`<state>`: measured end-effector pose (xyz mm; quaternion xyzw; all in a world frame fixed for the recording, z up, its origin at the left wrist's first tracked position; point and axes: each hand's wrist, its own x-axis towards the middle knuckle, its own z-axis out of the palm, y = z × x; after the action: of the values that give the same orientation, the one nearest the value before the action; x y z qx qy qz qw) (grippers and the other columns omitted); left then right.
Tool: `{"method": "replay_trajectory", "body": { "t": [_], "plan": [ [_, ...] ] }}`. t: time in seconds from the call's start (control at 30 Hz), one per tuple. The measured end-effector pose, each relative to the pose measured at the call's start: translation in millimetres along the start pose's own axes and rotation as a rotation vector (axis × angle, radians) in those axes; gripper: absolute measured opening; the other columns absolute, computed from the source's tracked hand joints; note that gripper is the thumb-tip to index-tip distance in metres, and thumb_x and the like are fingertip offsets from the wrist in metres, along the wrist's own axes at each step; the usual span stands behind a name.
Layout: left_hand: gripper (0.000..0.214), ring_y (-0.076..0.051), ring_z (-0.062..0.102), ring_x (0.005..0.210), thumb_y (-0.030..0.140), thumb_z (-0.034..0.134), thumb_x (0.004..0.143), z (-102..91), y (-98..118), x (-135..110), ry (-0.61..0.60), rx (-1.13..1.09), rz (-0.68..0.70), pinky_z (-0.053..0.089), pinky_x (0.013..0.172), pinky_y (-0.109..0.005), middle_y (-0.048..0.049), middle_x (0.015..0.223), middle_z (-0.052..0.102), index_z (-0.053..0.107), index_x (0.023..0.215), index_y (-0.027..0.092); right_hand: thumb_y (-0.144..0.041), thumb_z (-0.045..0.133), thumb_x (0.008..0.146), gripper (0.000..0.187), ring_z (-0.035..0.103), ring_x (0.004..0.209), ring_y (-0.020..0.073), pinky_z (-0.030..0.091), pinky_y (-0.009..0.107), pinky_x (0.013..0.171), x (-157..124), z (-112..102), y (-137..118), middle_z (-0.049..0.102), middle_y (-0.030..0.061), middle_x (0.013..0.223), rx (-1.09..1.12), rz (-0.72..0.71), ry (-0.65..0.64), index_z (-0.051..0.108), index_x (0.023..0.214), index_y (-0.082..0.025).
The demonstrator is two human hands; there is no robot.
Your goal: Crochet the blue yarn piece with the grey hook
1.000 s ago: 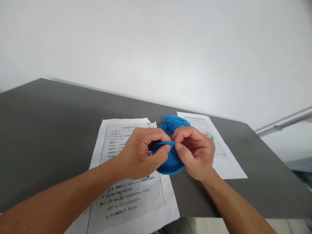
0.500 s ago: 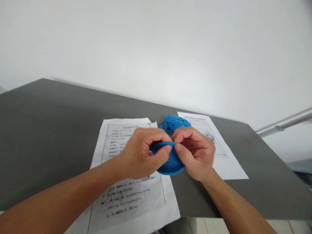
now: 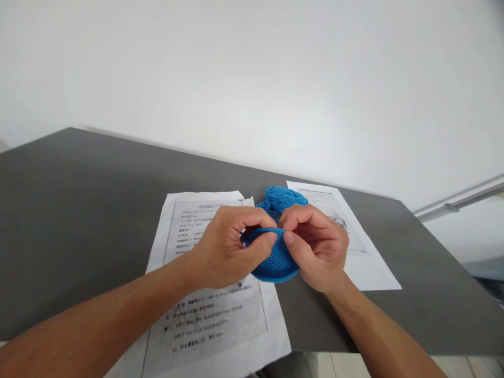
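Note:
A round blue crocheted piece (image 3: 277, 257) with ringed stitches is held up between my two hands over the table. My left hand (image 3: 232, 247) pinches its upper rim between thumb and fingers. On the same rim, just to the right, my right hand (image 3: 317, 244) pinches with thumb and index finger. Whether a hook or needle is among the fingers I cannot make out. Something small and shiny shows behind my left thumb, too little of it to name. Behind the hands lies a skein of blue yarn (image 3: 285, 196), with loose strands trailing toward the piece.
A creased printed sheet (image 3: 157, 247) lies under my left hand and reaches past the front edge of the grey table (image 3: 98, 210). Another printed sheet (image 3: 378, 273) lies to the right of the yarn. A white wall (image 3: 252, 94) rises behind the table.
The crocheted piece has tilted very slightly and shows a little more of its face. Both hands keep almost the same place and grip.

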<state>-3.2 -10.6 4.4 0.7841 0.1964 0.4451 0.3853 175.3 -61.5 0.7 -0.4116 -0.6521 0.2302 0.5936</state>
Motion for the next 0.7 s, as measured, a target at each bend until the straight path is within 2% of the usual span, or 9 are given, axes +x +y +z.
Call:
{"method": "replay_trajectory", "body": {
  "t": [0.7],
  "plan": [
    [0.018,-0.007,0.048,0.055,0.009,0.061,0.085,0.5,0.1,0.5,-0.008,0.024,0.036,0.039,0.055,-0.019,0.0047,0.059,0.061,0.071,0.071,0.014,-0.012,0.069,0.081,0.014,0.057,0.064,0.0162,0.048,0.029,0.056,-2.3,0.5,1.0,0.062,-0.0005,0.07,-0.009,-0.001,-0.017,0.063,0.079,-0.024]
  ]
}}
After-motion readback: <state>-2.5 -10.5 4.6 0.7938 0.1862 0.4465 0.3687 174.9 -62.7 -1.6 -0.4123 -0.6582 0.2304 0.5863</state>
